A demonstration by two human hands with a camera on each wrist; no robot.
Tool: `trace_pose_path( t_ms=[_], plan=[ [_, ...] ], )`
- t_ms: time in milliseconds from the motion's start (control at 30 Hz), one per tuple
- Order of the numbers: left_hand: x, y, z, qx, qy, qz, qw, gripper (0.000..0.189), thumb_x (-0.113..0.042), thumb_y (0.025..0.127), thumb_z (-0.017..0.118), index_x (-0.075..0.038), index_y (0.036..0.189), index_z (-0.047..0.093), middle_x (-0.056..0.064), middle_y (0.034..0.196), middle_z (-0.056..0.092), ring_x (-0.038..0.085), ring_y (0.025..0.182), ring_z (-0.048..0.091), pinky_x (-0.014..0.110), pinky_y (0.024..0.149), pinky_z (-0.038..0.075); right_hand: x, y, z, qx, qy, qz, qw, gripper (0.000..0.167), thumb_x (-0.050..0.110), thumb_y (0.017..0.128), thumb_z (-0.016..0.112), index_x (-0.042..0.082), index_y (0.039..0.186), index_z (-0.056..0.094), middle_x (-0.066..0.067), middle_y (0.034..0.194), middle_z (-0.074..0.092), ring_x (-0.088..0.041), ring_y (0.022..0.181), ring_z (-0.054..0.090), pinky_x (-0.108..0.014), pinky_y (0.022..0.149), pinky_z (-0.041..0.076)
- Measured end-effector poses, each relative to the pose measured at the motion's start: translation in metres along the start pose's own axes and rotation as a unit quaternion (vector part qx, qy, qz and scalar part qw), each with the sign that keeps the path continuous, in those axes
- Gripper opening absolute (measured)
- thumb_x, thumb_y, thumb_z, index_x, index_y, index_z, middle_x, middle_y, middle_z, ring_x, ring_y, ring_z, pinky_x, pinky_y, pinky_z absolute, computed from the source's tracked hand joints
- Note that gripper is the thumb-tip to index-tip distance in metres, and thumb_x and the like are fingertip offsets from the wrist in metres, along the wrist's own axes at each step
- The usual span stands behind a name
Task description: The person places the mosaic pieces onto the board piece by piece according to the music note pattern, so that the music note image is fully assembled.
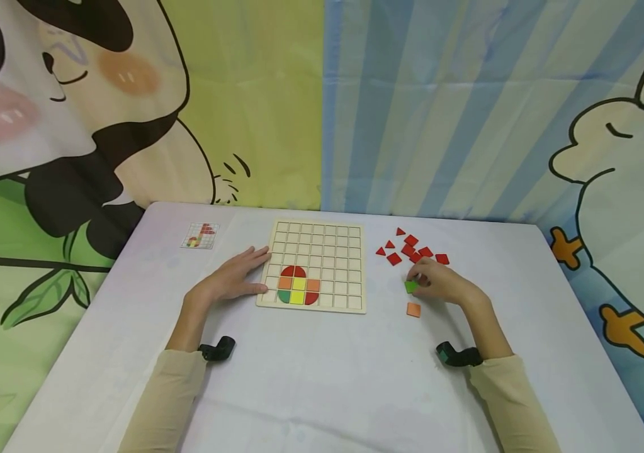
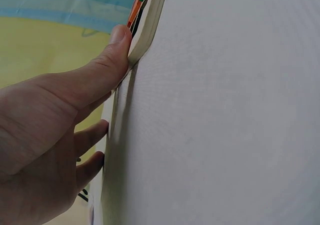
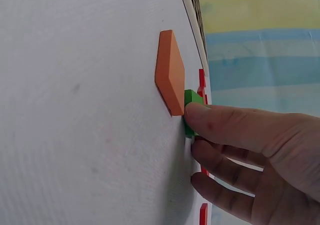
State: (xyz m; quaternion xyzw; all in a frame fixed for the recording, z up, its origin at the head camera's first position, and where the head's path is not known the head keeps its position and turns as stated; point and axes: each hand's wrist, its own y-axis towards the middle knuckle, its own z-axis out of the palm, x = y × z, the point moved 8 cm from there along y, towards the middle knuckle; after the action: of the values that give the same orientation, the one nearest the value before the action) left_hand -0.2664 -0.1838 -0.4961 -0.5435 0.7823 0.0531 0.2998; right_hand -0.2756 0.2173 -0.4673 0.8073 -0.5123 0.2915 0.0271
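The wooden grid board (image 1: 341,270) lies on the table with red, orange, yellow and green tiles forming a rounded shape near its lower left. My left hand (image 1: 237,275) rests against the board's left edge, fingers stretched out; in the left wrist view the thumb (image 2: 117,47) touches the board's side. Right of the board, my right hand (image 1: 440,283) pinches a green square tile (image 1: 410,287) at the table surface. The right wrist view shows the thumb on this green tile (image 3: 191,99), with the other fingertips partly hidden. An orange square tile (image 1: 413,309) lies just nearer to me.
Several red square tiles (image 1: 394,258) and red triangle tiles (image 1: 400,231) lie scattered beyond my right hand. At the far left is a small pattern card (image 1: 200,235) with a coloured grid design. A printed cloth (image 1: 440,94) hangs behind the white table (image 1: 322,377).
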Motion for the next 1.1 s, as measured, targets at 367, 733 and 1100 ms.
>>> trace_pose_path(
  t_ms=[367, 733, 1100],
  plan=[
    [0.001, -0.002, 0.002, -0.002, 0.000, -0.004, 1.0000, 0.088, -0.048, 0.084, 0.070, -0.019, 0.155, 0.026, 0.003, 0.164, 0.018, 0.034, 0.153, 0.006, 0.062, 0.119, 0.016, 0.012, 0.002, -0.009, -0.049, 0.008, -0.055, 0.9972, 0.014, 0.005, 0.086, 0.071, 0.011, 0.097, 0.064, 0.000, 0.089, 0.066, -0.015, 0.083, 0.058, -0.032, 0.079, 0.054],
    [0.003, -0.002, 0.002, -0.006, 0.000, -0.009, 0.9999, 0.088, -0.050, 0.084, 0.069, -0.020, 0.155, 0.026, 0.002, 0.164, 0.017, 0.033, 0.153, 0.006, 0.063, 0.118, 0.016, 0.030, 0.003, -0.017, -0.083, 0.080, -0.099, 0.9883, 0.039, 0.007, 0.091, 0.066, 0.000, 0.128, 0.058, -0.009, 0.096, 0.067, -0.018, 0.083, 0.060, -0.019, 0.072, 0.052],
    [0.003, 0.002, 0.001, -0.006, 0.003, -0.003, 1.0000, 0.088, -0.050, 0.084, 0.069, -0.019, 0.155, 0.026, 0.003, 0.164, 0.018, 0.034, 0.153, 0.007, 0.063, 0.118, 0.016, 0.104, 0.035, -0.030, -0.140, 0.201, -0.145, 0.9588, 0.024, 0.010, 0.092, 0.065, 0.003, 0.114, 0.059, -0.016, 0.100, 0.069, -0.023, 0.084, 0.069, -0.021, 0.076, 0.056]
  ],
)
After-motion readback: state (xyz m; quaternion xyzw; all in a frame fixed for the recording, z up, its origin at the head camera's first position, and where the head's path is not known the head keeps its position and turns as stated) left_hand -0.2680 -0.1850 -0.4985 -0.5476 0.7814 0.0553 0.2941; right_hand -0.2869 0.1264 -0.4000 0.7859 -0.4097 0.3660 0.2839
